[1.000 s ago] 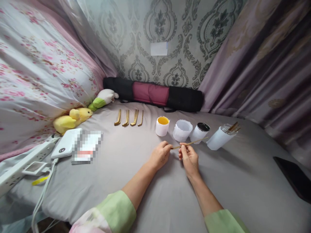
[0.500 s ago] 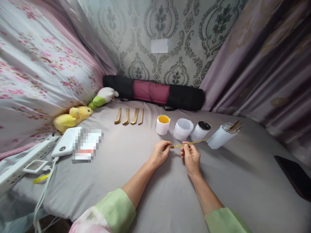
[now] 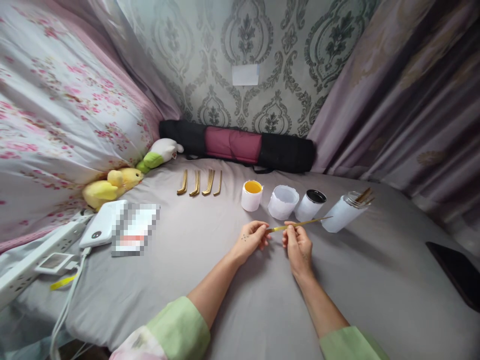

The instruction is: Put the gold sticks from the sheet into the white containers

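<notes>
A thin golden stick (image 3: 309, 221) with a darker brown, brush-like end slants across between my hands, over the grey sheet. My right hand (image 3: 299, 248) pinches it around the middle with thumb and fingers. At the brown end, my left hand (image 3: 252, 239) has its thumb and fingertips closed on the tip, which they partly hide. The thin end points right, toward a tilted white jar (image 3: 335, 215) with several brown sticks (image 3: 363, 196) in its mouth. Beyond my hands stand a white-wrapped cup with yellow inside (image 3: 251, 199), a wider white cup (image 3: 282, 207) and a dark-rimmed white can (image 3: 308, 207).
Golden bent sticks (image 3: 195, 184) lie in small groups at the back left. A long black and maroon bag (image 3: 232, 144) lies along the wall. Plush toys (image 3: 112, 186), a white power bank (image 3: 101, 227) and a power strip (image 3: 22, 275) are left; a dark phone (image 3: 453, 272) is right.
Both hands and the stick have shifted slightly right and down in the picture. The left fingers look a little more spread beneath the thumb. The view has tilted slightly.
</notes>
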Tool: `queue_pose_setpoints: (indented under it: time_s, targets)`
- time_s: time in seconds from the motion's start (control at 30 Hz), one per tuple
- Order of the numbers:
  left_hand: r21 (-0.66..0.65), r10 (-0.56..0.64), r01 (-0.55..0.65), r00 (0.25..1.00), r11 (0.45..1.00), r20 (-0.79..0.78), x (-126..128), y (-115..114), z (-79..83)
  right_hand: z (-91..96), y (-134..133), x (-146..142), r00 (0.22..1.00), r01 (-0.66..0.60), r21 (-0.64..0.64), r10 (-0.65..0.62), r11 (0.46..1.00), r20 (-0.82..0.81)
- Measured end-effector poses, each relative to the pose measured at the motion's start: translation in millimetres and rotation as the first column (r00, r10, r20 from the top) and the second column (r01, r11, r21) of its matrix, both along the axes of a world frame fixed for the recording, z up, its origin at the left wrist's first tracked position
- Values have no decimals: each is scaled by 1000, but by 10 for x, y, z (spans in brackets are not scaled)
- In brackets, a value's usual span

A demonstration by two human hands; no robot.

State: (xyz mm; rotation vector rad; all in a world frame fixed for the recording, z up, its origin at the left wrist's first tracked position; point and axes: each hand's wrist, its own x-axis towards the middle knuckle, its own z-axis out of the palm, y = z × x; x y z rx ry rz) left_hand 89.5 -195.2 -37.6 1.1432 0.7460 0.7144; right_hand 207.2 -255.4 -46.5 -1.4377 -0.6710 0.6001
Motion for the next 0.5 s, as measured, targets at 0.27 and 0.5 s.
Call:
queue_pose_setpoints:
  time_s: [0.27,0.5]
  targets:
    - [-160,-111,128,987,979,112,2,-18,-12,-4,-15,6,1000,-14,-7,14,1000,25]
    - [-268,-170,222,964,938,204,-14,-4,-39,-11,-35,5,1000,-27,28,26,999,12]
